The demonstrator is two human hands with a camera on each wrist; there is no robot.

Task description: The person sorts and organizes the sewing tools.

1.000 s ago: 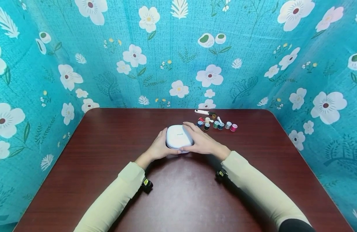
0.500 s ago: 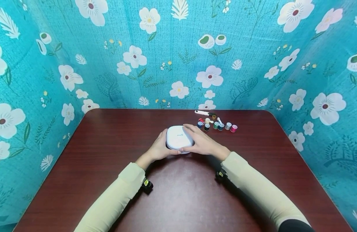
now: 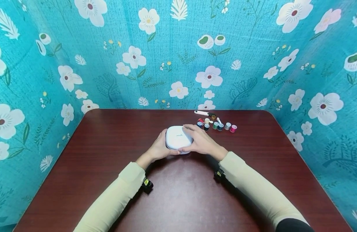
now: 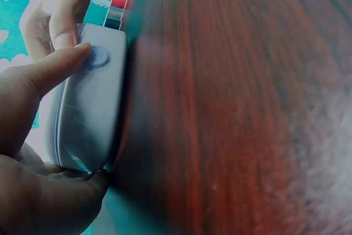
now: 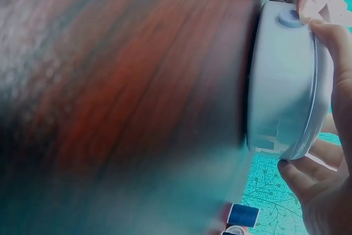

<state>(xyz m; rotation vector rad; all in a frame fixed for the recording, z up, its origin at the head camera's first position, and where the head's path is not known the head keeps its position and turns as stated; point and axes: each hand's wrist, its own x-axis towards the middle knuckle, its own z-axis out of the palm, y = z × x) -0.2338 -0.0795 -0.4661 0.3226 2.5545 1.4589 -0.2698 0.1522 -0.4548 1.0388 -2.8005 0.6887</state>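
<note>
A white rounded case (image 3: 178,137) with small lettering on its lid sits on the table between both hands. My left hand (image 3: 160,146) grips its left side, thumb along the front. My right hand (image 3: 200,141) holds the right side, fingers over the far corner and thumb at the front. Seen from the left wrist, the left thumb (image 4: 60,70) lies at a round bluish button (image 4: 98,56) on the case's front wall, with the right thumb close by. A seam runs round the case, and the lid looks closed in the right wrist view. Its inside is hidden.
Behind the right hand lie several thread spools (image 3: 220,127), among them a pink one (image 3: 233,128) at the right end. A slim white-and-black tool (image 3: 202,112) rests near the back edge of the dark red table (image 3: 114,135). A flowered blue curtain (image 3: 155,71) surrounds it.
</note>
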